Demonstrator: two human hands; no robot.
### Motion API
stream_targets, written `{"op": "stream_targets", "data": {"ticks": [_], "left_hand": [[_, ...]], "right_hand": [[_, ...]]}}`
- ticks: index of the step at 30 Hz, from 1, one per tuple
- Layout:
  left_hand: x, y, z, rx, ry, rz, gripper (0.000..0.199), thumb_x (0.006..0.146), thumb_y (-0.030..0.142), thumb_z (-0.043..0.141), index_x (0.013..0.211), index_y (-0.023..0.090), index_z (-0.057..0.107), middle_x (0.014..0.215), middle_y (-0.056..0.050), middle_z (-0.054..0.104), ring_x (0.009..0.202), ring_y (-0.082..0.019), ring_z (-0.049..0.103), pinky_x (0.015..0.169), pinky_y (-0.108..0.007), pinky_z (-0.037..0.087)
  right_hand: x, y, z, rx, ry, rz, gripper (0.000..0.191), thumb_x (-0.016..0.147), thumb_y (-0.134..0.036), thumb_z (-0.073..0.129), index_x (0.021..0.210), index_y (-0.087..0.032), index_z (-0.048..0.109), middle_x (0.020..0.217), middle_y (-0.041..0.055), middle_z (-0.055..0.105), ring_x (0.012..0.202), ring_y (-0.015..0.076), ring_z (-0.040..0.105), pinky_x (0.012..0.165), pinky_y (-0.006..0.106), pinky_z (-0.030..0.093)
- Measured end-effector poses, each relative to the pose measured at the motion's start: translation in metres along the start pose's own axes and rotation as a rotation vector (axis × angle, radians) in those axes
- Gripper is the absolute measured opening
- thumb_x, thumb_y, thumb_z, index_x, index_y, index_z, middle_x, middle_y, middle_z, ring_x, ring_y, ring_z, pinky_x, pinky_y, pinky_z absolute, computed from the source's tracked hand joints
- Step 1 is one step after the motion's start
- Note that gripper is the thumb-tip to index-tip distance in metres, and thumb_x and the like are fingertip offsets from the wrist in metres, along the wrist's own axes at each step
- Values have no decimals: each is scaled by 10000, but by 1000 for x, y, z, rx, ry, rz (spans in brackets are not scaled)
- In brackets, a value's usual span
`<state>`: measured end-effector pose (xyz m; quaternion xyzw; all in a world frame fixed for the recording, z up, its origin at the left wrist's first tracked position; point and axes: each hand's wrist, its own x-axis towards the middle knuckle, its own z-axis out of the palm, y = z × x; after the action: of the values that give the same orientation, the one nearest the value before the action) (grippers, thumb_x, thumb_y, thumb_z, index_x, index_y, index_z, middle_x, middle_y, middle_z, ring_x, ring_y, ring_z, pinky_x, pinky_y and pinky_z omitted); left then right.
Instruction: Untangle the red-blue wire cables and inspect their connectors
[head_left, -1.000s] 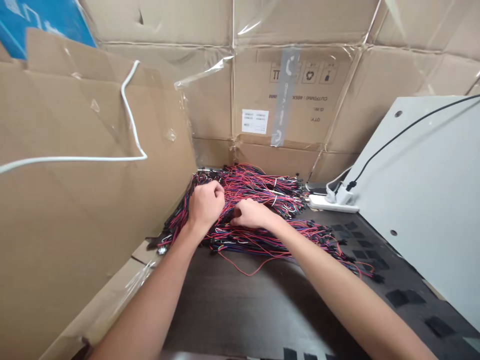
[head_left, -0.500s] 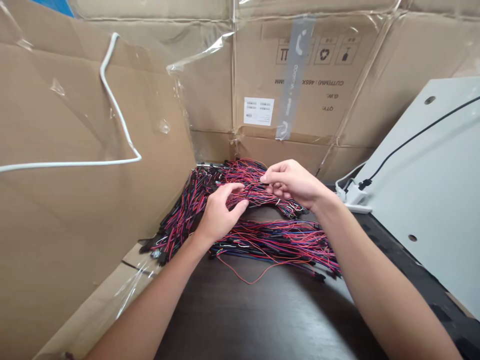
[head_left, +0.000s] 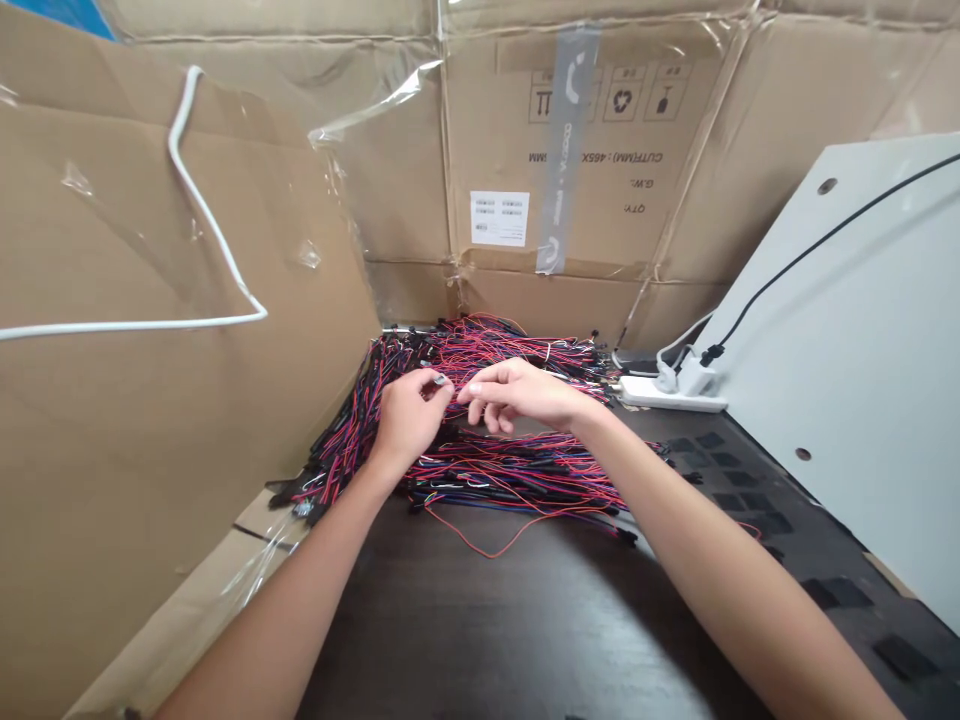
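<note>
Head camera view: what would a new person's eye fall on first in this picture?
A large heap of red, black and blue jumper wires with black connectors lies in the middle, on a dark table. The left hand and the right hand meet just above it, at the centre of the view. Big cardboard sheets stand behind and to the left, and a white power strip sits at the right.

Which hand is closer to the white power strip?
Right. The right hand is closer, reaching over the pile of red and black wires just left of the white power strip. The left hand is farther away, on the other side of the right hand.
</note>
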<state>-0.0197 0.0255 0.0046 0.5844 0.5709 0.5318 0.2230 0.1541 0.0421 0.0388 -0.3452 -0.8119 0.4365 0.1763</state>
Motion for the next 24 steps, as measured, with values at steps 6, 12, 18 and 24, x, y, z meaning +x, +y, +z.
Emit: {"op": "stream_targets", "data": {"ticks": [6, 12, 18, 24], "left_hand": [[17, -8, -16, -440, 99, -429, 105, 650, 49, 623, 670, 129, 557, 558, 22, 499, 430, -66, 451, 374, -161, 348], [27, -20, -25, -635, 233, -612, 245, 718, -89, 428, 738, 149, 481, 779, -52, 535, 659, -89, 603, 568, -157, 568], [24, -15, -21, -697, 249, -516, 251, 697, -82, 472, 819, 135, 504, 792, -42, 528, 695, -116, 638, 694, -222, 597], [15, -5, -12, -620, 273, -373, 405, 639, -66, 562, 957, 168, 472, 924, -27, 528, 650, -95, 636, 715, -260, 566]], "right_hand": [[1, 18, 1, -460, -89, -13, 130, 758, -90, 586, 828, -88, 695, 789, 52, 667, 680, 126, 560, 634, 251, 414], [3, 22, 14, -584, -158, -32, 187, 766, -38, 507, 785, -104, 681, 724, 31, 621, 609, 102, 483, 575, 239, 343], [-4, 21, 2, -555, -267, -88, 95, 784, -87, 565, 789, -107, 657, 727, 6, 612, 635, 96, 501, 585, 218, 355], [-9, 17, -6, -499, -314, -110, 88, 808, -85, 545, 778, -113, 622, 717, -12, 580, 635, 91, 485, 583, 211, 355]]}}
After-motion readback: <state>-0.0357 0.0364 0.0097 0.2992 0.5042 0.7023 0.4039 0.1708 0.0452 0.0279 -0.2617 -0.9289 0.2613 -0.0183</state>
